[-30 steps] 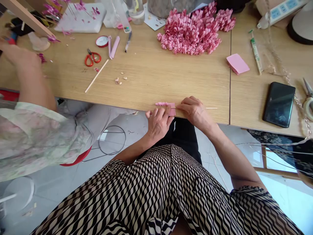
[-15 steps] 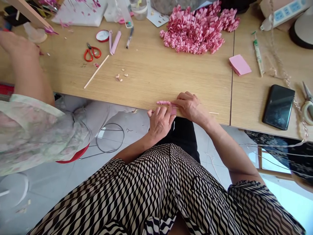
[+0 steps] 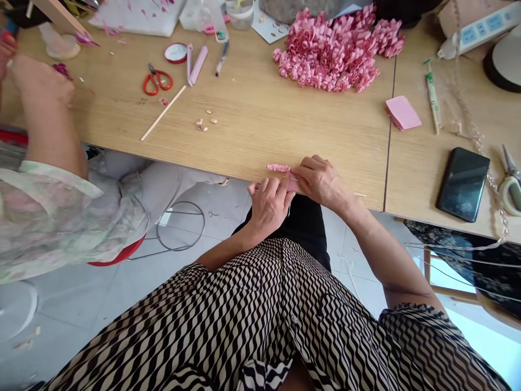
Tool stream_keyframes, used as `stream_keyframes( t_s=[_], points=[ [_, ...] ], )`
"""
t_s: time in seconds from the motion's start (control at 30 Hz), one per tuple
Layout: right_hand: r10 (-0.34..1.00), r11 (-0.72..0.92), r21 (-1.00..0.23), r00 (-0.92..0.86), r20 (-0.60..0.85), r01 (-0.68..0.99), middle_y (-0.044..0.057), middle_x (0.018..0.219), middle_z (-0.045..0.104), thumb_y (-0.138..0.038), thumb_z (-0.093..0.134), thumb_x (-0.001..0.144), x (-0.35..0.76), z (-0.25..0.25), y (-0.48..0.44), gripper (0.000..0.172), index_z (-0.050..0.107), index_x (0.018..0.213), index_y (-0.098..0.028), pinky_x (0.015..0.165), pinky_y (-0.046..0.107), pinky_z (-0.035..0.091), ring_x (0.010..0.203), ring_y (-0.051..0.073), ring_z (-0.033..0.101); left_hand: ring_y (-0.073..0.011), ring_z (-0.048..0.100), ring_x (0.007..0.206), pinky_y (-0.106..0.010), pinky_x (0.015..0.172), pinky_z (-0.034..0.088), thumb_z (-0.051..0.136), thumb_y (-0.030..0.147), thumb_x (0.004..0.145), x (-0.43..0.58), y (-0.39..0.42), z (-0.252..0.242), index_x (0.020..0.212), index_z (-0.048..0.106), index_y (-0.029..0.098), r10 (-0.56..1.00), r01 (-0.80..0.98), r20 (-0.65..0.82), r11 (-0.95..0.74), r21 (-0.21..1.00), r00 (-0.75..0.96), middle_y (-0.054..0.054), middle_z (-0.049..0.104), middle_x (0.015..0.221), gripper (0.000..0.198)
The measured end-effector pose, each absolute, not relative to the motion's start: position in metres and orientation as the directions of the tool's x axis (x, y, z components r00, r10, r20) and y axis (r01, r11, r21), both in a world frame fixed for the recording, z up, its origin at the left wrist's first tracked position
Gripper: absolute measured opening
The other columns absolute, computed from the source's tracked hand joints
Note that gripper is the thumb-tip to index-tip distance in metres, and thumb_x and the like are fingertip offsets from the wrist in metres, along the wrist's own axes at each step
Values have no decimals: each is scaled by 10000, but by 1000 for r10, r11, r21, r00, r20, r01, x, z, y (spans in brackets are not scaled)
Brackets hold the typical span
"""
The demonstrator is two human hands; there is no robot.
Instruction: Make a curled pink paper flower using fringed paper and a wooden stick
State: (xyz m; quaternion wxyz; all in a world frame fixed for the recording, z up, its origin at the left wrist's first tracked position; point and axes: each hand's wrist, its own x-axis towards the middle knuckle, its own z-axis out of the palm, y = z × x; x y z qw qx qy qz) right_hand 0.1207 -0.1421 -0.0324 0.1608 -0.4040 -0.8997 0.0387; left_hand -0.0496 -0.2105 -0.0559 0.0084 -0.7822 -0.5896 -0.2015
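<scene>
Nearest us, our left hand [image 3: 268, 203] lies with its fingers drawn together on the pink paper [image 3: 292, 185], at the front edge of the bench [image 3: 325, 122], on our side of the heap of pink paper curls [image 3: 328, 54]; we cannot tell whether its thumb pinches from below. Our right hand [image 3: 319, 180] bends over the paper's right end, pinching a thin wooden stick [image 3: 360, 195], whose end shows past the wrist. Just beyond our left fingers, also nearer than the heap, lies a crimped pink strip [image 3: 278, 168].

Right of the heap and nearer us, we see a black smartphone [image 3: 463, 184], then a stack of pink squares [image 3: 402, 112]. Left of the heap lie small pale bits [image 3: 214, 120], a loose wooden stick [image 3: 163, 113] and red-handled scissors [image 3: 158, 81]; well farther left is a co-worker's hand [image 3: 44, 81]. Folded lilac strips [image 3: 198, 65] and a pen [image 3: 222, 58] also lie left of it, and a white power strip [image 3: 480, 30] sits to its right.
</scene>
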Motion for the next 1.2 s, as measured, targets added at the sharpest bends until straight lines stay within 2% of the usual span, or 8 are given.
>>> stream_keyframes(
  t_s=[0.17, 0.37, 0.6, 0.83, 1.07, 1.2],
  points=[
    [732, 681, -241, -638, 238, 692, 78, 919, 600, -326, 352, 1003, 123, -28, -142, 348, 673, 977, -194, 696, 323, 318, 824, 186, 449, -252, 546, 908, -419, 815, 315, 312, 487, 1007, -50, -212, -54, 1353, 533, 219, 936, 925, 274, -289, 246, 220, -90, 627, 953, 491],
    [759, 648, -354, -607, 235, 674, 87, 931, 609, -365, 391, 989, 124, -27, -142, 347, 681, 1103, -211, 723, 338, 344, 825, 193, 458, -232, 544, 878, -408, 801, 315, 339, 476, 1007, -45, -212, -51, 1259, 595, 207, 920, 922, 325, -305, 238, 220, -76, 645, 948, 449],
    [750, 661, -262, -631, 199, 703, 83, 915, 602, -374, 383, 992, 121, -26, -142, 352, 687, 1067, -213, 705, 328, 322, 810, 191, 450, -226, 536, 889, -390, 800, 296, 323, 463, 1015, -42, -212, -49, 1233, 609, 220, 939, 924, 290, -265, 275, 183, -72, 637, 953, 435],
    [754, 657, -249, -615, 233, 711, 69, 865, 600, -367, 355, 1002, 121, -29, -146, 359, 664, 1120, -225, 675, 326, 306, 769, 183, 458, -220, 533, 884, -392, 795, 301, 297, 417, 1028, -41, -212, -53, 1267, 591, 209, 929, 919, 318, -283, 275, 191, -70, 632, 915, 432],
    [774, 628, -360, -600, 202, 689, 84, 880, 624, -282, 397, 967, 120, -24, -139, 322, 698, 1016, -178, 689, 311, 365, 792, 178, 510, -267, 542, 977, -413, 832, 317, 243, 469, 1023, -39, -200, -53, 1328, 542, 193, 936, 910, 280, -295, 293, 213, -109, 650, 1014, 509],
    [755, 651, -452, -581, 302, 610, 91, 900, 639, -262, 387, 975, 129, -26, -143, 336, 693, 1070, -161, 758, 314, 428, 819, 174, 537, -274, 549, 992, -418, 826, 319, 262, 489, 1015, -39, -195, -53, 1304, 566, 205, 920, 909, 310, -324, 262, 239, -112, 655, 1021, 507]
  ],
)
